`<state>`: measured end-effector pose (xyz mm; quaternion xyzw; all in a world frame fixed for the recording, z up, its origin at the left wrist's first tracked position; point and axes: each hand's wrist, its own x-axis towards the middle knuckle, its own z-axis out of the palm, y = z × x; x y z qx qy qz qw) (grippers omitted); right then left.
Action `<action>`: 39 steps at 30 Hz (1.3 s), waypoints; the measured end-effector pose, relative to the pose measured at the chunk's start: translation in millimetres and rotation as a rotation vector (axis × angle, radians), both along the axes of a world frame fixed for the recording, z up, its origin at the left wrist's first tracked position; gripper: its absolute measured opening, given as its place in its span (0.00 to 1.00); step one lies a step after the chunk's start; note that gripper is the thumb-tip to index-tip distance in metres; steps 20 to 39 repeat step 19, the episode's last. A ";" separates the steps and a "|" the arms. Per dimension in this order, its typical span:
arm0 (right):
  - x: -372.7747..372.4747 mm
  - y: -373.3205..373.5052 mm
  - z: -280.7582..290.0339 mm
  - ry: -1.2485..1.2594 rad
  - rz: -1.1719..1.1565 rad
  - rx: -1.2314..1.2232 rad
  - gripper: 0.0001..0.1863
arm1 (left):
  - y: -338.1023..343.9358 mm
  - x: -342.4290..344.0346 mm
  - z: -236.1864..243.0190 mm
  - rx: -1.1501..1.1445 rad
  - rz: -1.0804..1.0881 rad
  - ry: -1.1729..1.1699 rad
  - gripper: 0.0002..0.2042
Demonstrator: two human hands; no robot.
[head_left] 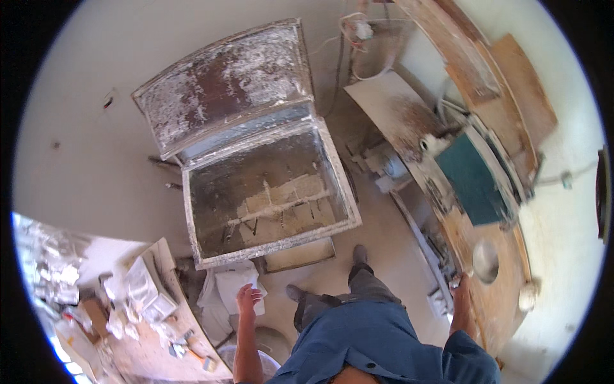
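My left hand (249,298) hangs in the air with its fingers loosely apart and nothing visible in it. Below it lie white bags (235,287) on the floor. My right hand (459,286) is at the front edge of a wooden bench (460,233), its fingers curled round something small and pale that I cannot make out. A round grey metal dish or disc (485,261) sits on the bench beside it. Ahead of me stands a large metal-framed box (275,247), its dusty lid (224,83) raised; a bar with several prongs (281,208) runs across inside.
On the right bench stands a machine with a teal panel (476,176). A dusty board (396,105) lies behind it. At lower left, a table (144,349) carries a brush (209,364), a white box (150,291) and crumpled wrappings. A shallow tray (300,256) is under the box's front.
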<state>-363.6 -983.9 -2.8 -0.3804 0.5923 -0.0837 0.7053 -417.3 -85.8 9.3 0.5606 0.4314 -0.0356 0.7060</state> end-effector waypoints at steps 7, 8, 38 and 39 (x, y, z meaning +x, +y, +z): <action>117.7 -24.5 -75.3 -0.248 -0.033 0.242 0.14 | -145.4 -0.7 37.3 0.022 -0.001 0.138 0.19; 128.0 -11.6 -76.0 -0.278 -0.087 0.221 0.15 | -157.5 -3.8 43.6 0.011 0.018 0.130 0.19; 353.9 231.5 32.5 -0.477 1.442 -0.277 0.19 | -212.9 -61.2 41.2 0.024 0.234 0.078 0.20; 353.9 231.5 32.5 -0.477 1.442 -0.277 0.19 | -212.9 -61.2 41.2 0.024 0.234 0.078 0.20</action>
